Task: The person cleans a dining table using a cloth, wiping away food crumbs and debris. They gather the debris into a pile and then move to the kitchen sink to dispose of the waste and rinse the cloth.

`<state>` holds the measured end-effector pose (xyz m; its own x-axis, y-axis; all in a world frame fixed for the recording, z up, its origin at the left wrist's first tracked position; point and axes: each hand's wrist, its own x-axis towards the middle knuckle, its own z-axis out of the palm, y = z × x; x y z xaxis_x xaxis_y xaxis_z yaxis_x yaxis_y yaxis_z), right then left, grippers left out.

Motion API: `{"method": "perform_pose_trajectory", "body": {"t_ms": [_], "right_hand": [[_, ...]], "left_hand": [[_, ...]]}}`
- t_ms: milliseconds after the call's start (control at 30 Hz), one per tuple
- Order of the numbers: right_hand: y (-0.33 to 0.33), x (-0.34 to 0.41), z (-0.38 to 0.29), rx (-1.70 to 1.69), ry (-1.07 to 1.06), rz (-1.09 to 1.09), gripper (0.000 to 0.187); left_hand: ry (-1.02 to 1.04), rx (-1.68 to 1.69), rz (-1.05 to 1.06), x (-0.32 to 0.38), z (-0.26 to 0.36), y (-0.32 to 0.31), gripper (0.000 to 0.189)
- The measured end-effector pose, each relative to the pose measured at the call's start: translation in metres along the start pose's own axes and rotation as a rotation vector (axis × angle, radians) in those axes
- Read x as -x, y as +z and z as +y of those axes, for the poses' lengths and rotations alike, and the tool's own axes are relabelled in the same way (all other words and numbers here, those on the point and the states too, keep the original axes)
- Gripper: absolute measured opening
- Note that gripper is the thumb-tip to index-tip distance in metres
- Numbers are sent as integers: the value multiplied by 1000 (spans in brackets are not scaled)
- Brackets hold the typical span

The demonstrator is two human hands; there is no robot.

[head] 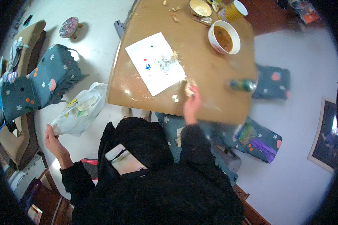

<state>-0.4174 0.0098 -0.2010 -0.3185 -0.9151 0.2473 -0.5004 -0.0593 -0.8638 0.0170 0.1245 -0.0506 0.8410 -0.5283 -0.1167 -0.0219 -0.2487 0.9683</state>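
Note:
My left hand [57, 146] pinches the rim of a translucent white plastic bag [84, 112], which hangs beside the table's left edge with some contents inside. Over the near part of the brown table [146, 95], my right hand [192, 104] holds a crumpled, pale scrap [190, 87], slightly blurred; its material is unclear. Just beyond that hand lies a white paper sheet [149, 70] with red and blue marks, a grey smudge and crumbs at its right edge. A small round shiny disc [175, 98] sits near the sheet's lower corner.
At the table's far right stand a bowl of reddish-brown soup [224, 39], a smaller bowl [200, 8] and a yellow can [232, 11]. A green bottle or can [242, 85], blurred, is near the right edge. Cloth-covered chairs [55, 76] and a small round stool [69, 27] stand around.

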Motion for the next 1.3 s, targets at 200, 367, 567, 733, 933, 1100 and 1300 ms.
{"method": "perform_pose_trajectory", "body": {"t_ms": [200,367,567,733,933,1100,1300], "right_hand": [[-86,18,60,390,205,128,34],[-51,50,21,501,-21,28,35],[-83,-15,66,510,261,162,31],[-76,-9,43,528,118,145,34],[-34,51,-5,291,115,-96,35],[25,50,-59,21,-59,-201,35],[88,69,-96,184,-408,-703,42]], "left_hand": [[-16,7,-35,-1,-4,0,26],[-14,4,16,-6,-12,2,26],[-4,43,-42,-8,-6,0,25],[4,26,-35,-3,-3,4,25],[9,23,-31,-1,-5,1,24],[3,15,11,-2,-4,4,26],[-7,33,70,0,-8,-3,27]]}}
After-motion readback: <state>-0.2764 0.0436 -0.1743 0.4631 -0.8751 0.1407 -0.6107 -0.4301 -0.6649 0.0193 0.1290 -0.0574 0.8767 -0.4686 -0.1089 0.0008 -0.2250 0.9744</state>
